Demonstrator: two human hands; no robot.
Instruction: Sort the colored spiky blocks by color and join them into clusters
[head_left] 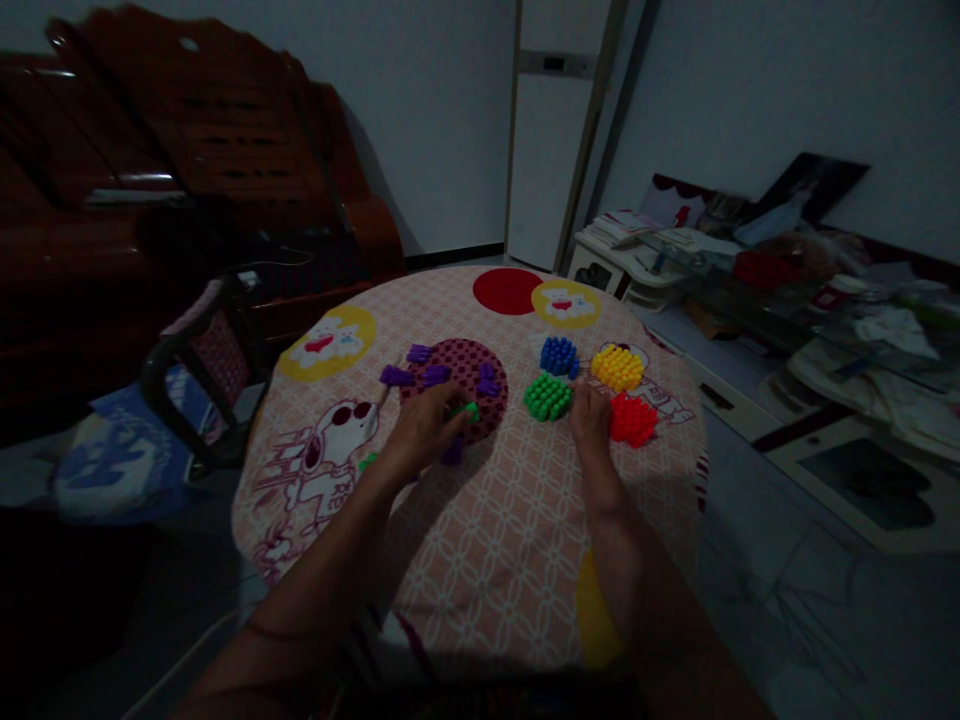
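Note:
My left hand is over the dark red checked circle of the tablecloth, its fingers pinching a small green plastic piece. Around it lie several purple plastic pieces, one partly hidden beneath the hand. Another bit of green shows beside my left forearm. My right hand is closed between a green cluster of knobbed pieces and a red cluster. Its fingertips face away from me, so whatever they hold is hidden. Just beyond are a blue cluster and a yellow cluster.
A patterned cloth covers the round table. To the left stand a small chair and a carved wooden bench. A cluttered low cabinet runs along the right wall, and a tall white unit stands behind.

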